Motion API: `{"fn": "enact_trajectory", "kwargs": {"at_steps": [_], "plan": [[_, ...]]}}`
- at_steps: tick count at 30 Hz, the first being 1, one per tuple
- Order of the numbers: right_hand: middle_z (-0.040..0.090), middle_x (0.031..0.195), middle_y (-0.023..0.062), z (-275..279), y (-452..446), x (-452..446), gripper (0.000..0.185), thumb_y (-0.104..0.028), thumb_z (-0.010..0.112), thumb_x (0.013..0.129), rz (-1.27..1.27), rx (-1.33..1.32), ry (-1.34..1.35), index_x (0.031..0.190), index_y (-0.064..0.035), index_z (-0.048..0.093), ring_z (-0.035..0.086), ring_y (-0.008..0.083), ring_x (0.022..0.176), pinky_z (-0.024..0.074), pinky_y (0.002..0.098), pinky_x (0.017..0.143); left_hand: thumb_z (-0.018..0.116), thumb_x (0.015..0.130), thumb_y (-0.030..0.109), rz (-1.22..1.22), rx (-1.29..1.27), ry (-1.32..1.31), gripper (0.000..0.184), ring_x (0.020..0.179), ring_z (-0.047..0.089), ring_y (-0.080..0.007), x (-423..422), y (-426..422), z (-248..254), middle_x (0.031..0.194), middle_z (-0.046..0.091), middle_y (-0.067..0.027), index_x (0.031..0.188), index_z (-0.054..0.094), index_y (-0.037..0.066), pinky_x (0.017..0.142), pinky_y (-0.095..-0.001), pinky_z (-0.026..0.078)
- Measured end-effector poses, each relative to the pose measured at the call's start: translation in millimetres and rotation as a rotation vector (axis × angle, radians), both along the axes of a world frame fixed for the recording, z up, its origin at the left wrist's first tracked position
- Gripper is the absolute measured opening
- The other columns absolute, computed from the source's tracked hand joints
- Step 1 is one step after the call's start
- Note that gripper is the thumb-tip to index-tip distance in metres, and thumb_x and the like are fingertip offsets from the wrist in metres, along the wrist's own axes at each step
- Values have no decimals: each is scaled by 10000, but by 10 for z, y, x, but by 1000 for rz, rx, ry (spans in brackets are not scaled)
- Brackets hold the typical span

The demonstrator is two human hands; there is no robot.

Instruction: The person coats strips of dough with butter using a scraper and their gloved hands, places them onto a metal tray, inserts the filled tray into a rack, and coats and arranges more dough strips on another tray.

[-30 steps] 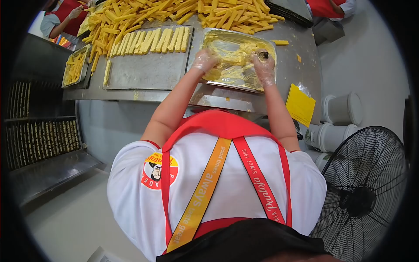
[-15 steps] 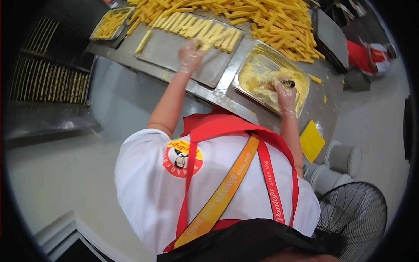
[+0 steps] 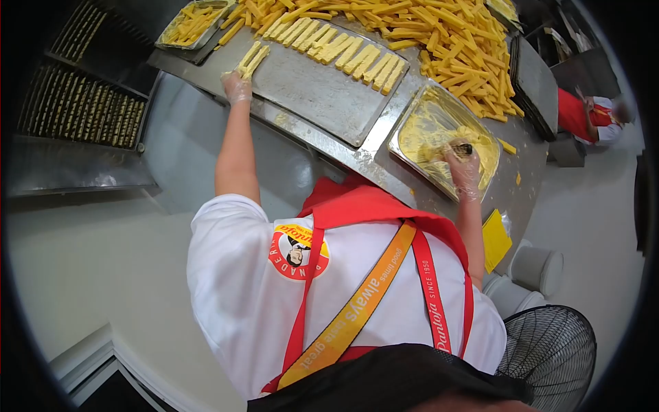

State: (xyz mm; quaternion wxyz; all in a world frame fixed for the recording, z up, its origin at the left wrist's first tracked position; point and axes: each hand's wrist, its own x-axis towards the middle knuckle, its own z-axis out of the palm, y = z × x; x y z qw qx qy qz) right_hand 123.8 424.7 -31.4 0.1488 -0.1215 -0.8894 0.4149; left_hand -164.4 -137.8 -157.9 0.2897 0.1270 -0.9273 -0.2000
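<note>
My left hand (image 3: 237, 87), in a clear plastic glove, is at the left edge of the flat metal tray (image 3: 302, 96). Its fingers close around the near end of a cream-coated bread stick (image 3: 257, 60), beside another coated stick. A row of coated sticks (image 3: 340, 51) lies along the tray's far side. Over the pan of yellow cream (image 3: 424, 122), my gloved right hand (image 3: 463, 168) is wrapped round a tool with a dark handle (image 3: 465, 149). The tool's working end is hidden, so its kind does not show.
Uncoated yellow sticks (image 3: 456, 48) are heaped at the back of the steel table (image 3: 525, 161). A small tray of sticks (image 3: 195, 26) sits far left. Racks (image 3: 86, 103) stand left, a fan (image 3: 549, 347) and buckets (image 3: 535, 268) right. Another person (image 3: 587, 118) works at far right.
My left hand has moved left, from the row of sticks to the tray's left edge, where two coated sticks now lie instead of one. My right hand stays over the cream pan.
</note>
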Motion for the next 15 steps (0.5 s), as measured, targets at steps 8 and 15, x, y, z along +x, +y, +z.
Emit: {"fn": "enact_trajectory", "kwargs": {"at_steps": [8, 15], "plan": [[675, 853, 83, -41, 519, -67, 245, -154, 708, 790, -430, 196, -75, 976, -9, 643, 644, 203, 727, 508, 328, 675, 693, 738, 298, 101, 76, 63, 526, 1043, 519, -381, 288, 189, 320, 1075, 552, -232, 1119, 516, -18, 921, -442, 415], [665, 905, 106, -59, 121, -120, 221, -90, 692, 768, -7, -348, -62, 961, -6, 625, 647, 214, 750, 518, 326, 692, 727, 732, 325, -443, -47, 163, 644, 1176, 467, -372, 344, 2119, 1154, 1246, 518, -210, 1250, 481, 31, 1005, -439, 369]]}}
